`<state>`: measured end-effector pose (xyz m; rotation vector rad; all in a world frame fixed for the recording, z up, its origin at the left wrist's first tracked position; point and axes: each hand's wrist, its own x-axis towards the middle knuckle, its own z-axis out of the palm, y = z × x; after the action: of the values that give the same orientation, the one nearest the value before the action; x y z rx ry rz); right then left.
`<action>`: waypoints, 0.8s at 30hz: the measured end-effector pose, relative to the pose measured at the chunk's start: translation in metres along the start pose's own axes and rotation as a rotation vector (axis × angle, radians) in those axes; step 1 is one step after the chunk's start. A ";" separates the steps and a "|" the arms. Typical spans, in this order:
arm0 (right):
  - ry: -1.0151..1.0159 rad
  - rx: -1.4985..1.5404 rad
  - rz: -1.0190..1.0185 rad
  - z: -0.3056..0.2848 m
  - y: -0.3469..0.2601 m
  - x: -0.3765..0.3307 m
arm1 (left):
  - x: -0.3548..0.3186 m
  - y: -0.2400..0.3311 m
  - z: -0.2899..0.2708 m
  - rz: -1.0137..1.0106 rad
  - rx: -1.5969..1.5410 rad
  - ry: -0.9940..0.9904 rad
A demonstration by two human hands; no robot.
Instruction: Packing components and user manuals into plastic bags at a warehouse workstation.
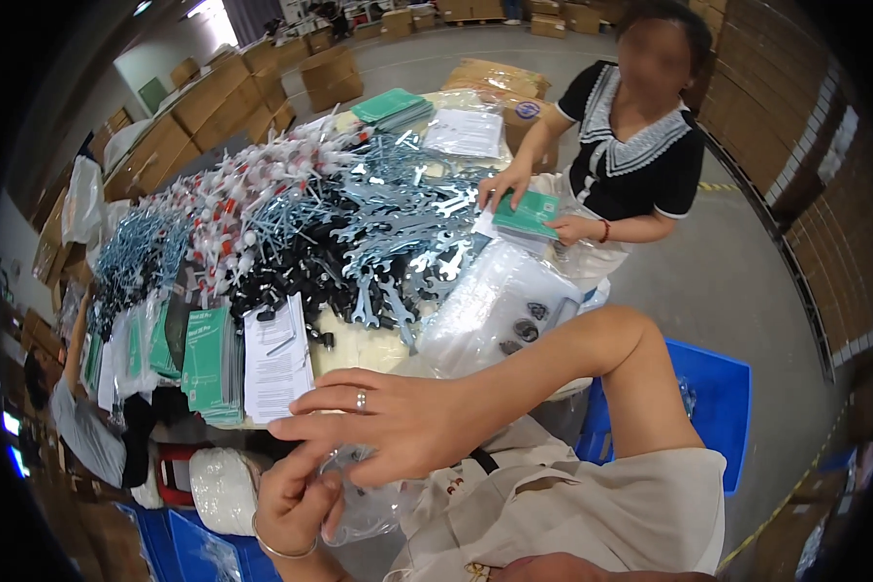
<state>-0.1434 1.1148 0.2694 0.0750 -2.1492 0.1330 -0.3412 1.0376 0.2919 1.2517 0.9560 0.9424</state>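
Note:
Close to my body, a small clear plastic bag [367, 509] hangs crumpled between my hands. My left hand [296, 500], with a bracelet at its wrist, is closed with thumb and fingers on the bag's upper part. Over it reaches my right hand [388, 427], a ring on one finger. Its long fingers extend across the left fingertips and its thumb presses at the bag; the exact grip is partly hidden. What the bag contains, I cannot make out. Just beyond lie a stack of printed white sheets [276, 364] and a stack of green booklets [210, 364].
Heaped on the table are open-end wrenches [398, 223], black plastic parts [286, 262], and white-and-red pieces [233, 213]. Clear bags [500, 301] lie at its right. Across, a person [630, 145] handles green booklets [526, 213]. A blue bin [718, 398] stands by my right elbow.

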 end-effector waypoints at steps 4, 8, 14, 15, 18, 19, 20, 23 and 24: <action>-0.266 0.045 0.290 -0.018 -0.019 -0.004 | 0.011 0.020 0.014 0.035 0.149 -0.133; -0.402 0.011 0.481 -0.057 -0.050 -0.010 | 0.010 0.018 0.029 0.137 0.132 -0.251; -0.365 0.242 0.723 -0.104 -0.106 -0.033 | 0.037 -0.024 0.041 0.061 -0.309 -0.532; -0.361 0.273 0.786 -0.114 -0.120 -0.031 | 0.043 -0.033 0.044 0.014 -0.353 -0.555; -0.257 0.269 0.838 -0.145 -0.150 -0.030 | 0.062 -0.086 0.065 -0.117 -0.209 -0.776; -0.251 0.260 0.847 -0.154 -0.157 -0.033 | 0.066 -0.103 0.078 -0.120 -0.209 -0.790; -0.187 0.324 0.820 -0.161 -0.162 -0.035 | 0.066 -0.119 0.089 -0.119 -0.101 -0.826; -0.050 0.405 0.779 -0.183 -0.181 -0.043 | 0.075 -0.152 0.129 -0.160 0.001 -0.930; 0.007 0.445 0.746 -0.191 -0.184 -0.048 | 0.079 -0.163 0.143 -0.201 -0.005 -0.965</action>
<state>0.0606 0.9558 0.3463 -0.4733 -2.0040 1.0334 -0.1731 1.0535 0.1353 1.3557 0.2912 0.1099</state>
